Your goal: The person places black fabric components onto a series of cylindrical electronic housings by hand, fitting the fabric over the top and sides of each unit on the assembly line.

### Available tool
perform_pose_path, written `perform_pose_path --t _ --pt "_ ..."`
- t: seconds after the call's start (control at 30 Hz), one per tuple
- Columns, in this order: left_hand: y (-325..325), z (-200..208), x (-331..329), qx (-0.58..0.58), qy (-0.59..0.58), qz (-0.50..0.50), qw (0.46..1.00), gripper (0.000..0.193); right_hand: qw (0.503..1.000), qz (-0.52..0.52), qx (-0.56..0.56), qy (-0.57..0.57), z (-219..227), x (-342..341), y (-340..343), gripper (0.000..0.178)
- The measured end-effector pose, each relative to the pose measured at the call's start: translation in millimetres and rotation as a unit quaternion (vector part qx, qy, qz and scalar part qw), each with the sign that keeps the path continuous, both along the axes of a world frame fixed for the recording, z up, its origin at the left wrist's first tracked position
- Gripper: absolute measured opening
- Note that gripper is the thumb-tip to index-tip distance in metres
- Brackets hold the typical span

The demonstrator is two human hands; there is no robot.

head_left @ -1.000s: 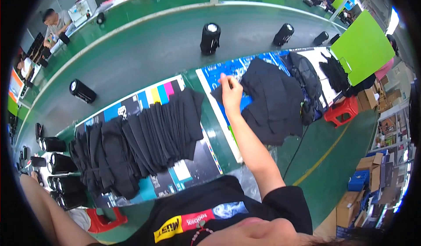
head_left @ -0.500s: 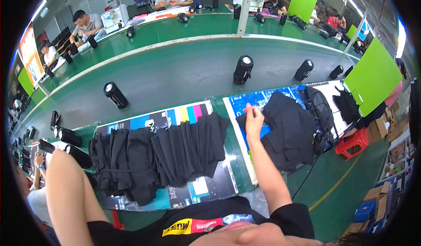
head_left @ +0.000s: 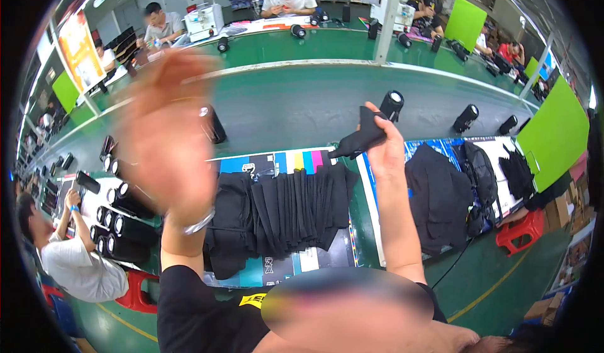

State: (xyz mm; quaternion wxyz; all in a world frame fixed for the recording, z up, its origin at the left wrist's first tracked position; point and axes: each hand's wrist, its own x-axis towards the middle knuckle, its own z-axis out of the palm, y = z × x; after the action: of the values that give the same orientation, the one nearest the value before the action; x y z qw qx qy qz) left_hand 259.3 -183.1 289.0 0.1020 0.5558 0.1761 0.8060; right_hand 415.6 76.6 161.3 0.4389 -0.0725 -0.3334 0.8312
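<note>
My right hand (head_left: 385, 145) is closed around a folded piece of black fabric (head_left: 365, 133), held above the near edge of the conveyor belt. Just behind it stands a black cylinder (head_left: 392, 106) with a pale round end. My left hand (head_left: 170, 139) is raised on the left and smeared by motion, so its fingers cannot be read. It partly hides another black cylinder (head_left: 217, 126) on the belt. Below and between the hands lies a row of overlapping black fabric pieces (head_left: 296, 211) on a printed board. Right of my right forearm lies a pile of black fabric (head_left: 437, 196).
Several black cylinders (head_left: 129, 227) are grouped at the left, beside a seated person (head_left: 78, 259). A black bag (head_left: 478, 177), a green panel (head_left: 557, 139) and a red stool (head_left: 521, 230) are on the right. Other people sit across the belt (head_left: 283, 95).
My right hand has moved away from the right-hand fabric pile and now holds black fabric. My left hand has come into view, raised. The whole view has shifted to the left.
</note>
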Motion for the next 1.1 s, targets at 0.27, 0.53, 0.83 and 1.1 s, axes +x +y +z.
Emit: perform_pose_path --t 0.27,0.53,0.83,1.1 --pt "96 -112 -2 -0.436 -0.061 -0.018 0.898 0.034 0.985 0.030 0.137 -0.098 12 -65 -62 0.040" --pt "113 -162 -29 -0.316 -0.238 0.056 0.917 0.029 0.928 -0.159 0.278 -0.190 -11 -68 -58 0.021" --pt "108 -165 -36 -0.332 -0.205 -0.075 0.918 0.040 0.959 -0.072 0.213 -0.171 -25 -77 -50 0.014" --pt "100 -149 -44 -0.335 -0.144 -0.060 0.929 0.018 0.957 0.056 0.239 -0.157 -11 -68 -61 0.015"
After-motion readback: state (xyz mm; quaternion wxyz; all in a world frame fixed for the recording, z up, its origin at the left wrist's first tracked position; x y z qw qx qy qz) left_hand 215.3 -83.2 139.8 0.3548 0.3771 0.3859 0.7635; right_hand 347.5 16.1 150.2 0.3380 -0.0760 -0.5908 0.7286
